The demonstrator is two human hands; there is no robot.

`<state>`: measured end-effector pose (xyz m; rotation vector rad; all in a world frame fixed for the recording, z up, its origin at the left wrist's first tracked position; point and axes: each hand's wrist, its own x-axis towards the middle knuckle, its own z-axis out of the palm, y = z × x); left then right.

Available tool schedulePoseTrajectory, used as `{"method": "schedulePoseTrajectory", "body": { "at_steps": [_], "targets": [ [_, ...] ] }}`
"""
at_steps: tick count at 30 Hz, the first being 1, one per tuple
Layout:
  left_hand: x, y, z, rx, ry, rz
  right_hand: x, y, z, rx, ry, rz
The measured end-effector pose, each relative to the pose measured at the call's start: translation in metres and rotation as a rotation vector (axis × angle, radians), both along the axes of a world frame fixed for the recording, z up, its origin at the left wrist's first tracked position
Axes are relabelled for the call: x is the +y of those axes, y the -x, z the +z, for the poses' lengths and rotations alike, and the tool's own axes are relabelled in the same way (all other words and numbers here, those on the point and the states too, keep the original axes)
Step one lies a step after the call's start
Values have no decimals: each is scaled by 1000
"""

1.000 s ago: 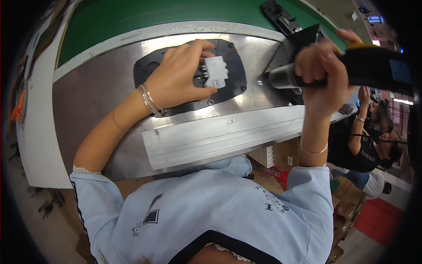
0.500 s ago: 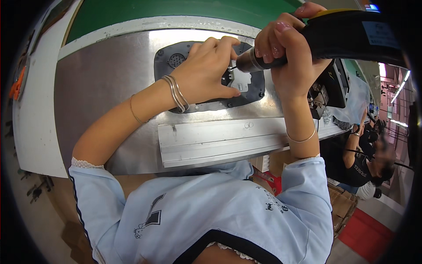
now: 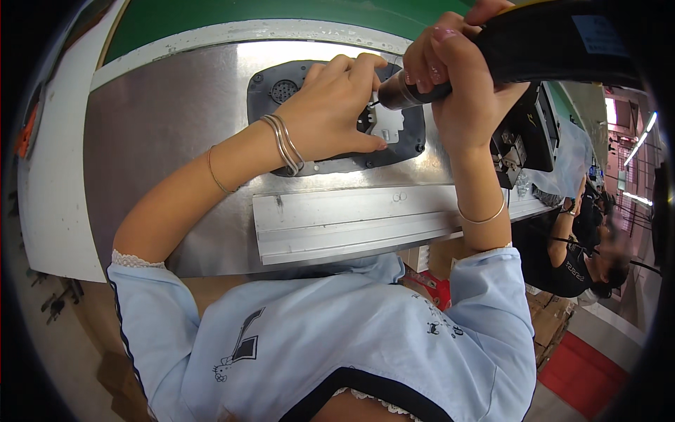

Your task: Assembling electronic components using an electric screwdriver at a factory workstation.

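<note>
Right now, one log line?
left hand: pressing dark plastic panel | right hand: holding power screwdriver | tip: at white bracket

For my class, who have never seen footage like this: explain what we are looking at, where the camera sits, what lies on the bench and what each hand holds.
The camera sits on a person's head and looks down, so its wide lens bends straight edges. No machine works here, only two bare hands. A dark plastic panel lies on a metal bench, with a pale aluminium rail nearer the body. The left hand presses on the panel beside a small white part. The right hand grips a black power screwdriver, its tip pointed at that part.
</note>
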<state>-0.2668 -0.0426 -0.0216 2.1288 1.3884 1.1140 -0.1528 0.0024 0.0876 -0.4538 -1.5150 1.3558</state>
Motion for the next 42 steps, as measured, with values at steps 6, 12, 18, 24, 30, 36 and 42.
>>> {"method": "schedulePoseTrajectory", "body": {
  "at_steps": [6,12,18,24,30,36,42],
  "targets": [
    [1,0,5,30,47,3,11,-4,-15,-100,-252,-38],
    [6,-1,4,54,-6,8,2,-46,16,-23,-255,-50],
    [5,0,8,79,10,-3,12,-162,45,-16,-298,-213],
    [4,4,10,40,65,-10,34,-180,29,11,-273,-461],
    [4,3,13,53,76,-3,30,-179,26,5,-321,-447],
    [-2,2,14,49,75,-3,22,-195,40,26,-305,-377],
    [-2,1,16,53,75,-3,34,-190,31,-17,-305,-465]
  ]
}}
